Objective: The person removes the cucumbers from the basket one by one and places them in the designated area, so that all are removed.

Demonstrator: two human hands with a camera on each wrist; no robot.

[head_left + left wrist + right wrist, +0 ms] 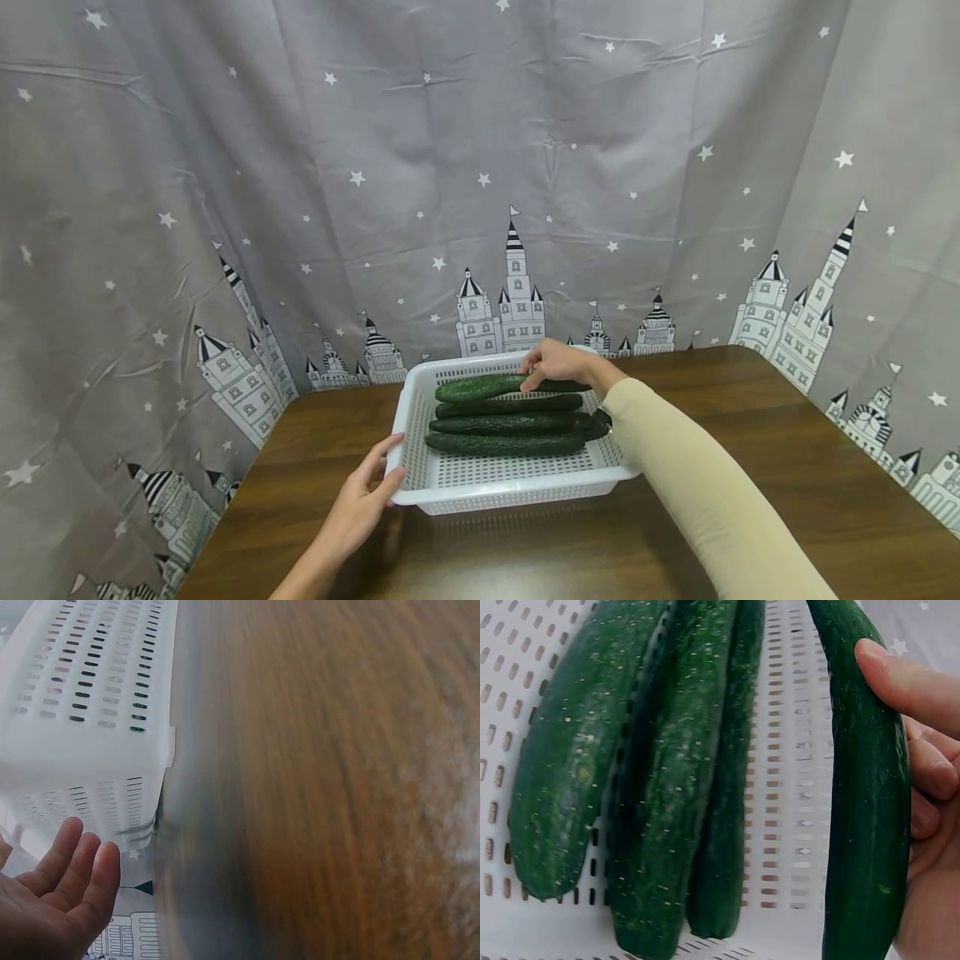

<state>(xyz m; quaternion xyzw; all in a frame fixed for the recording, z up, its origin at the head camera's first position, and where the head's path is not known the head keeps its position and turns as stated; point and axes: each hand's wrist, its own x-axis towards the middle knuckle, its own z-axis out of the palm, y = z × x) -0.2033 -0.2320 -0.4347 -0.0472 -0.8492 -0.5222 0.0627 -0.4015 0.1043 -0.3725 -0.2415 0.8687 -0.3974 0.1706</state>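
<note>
My right hand (564, 363) grips a dark green cucumber (476, 388) along the far side of a white perforated basket (525, 486). In the right wrist view, thumb and curled fingers pinch that cucumber (866, 795) from its side, apart from the others. Three more cucumbers (506, 444) lie side by side in the basket, lengthwise across the head view. At the basket's left end my left hand (365, 493) holds the rim near the front corner. The left wrist view shows its fingers (101, 881) bent slightly beside the basket's wall (90, 802); most of the thumb is out of frame.
The basket stands on a brown wooden table (720, 400). Behind it and along both sides hangs a grey curtain (480, 167) printed with stars and castles. My right sleeve (705, 483) crosses the basket's right end and hides part of it.
</note>
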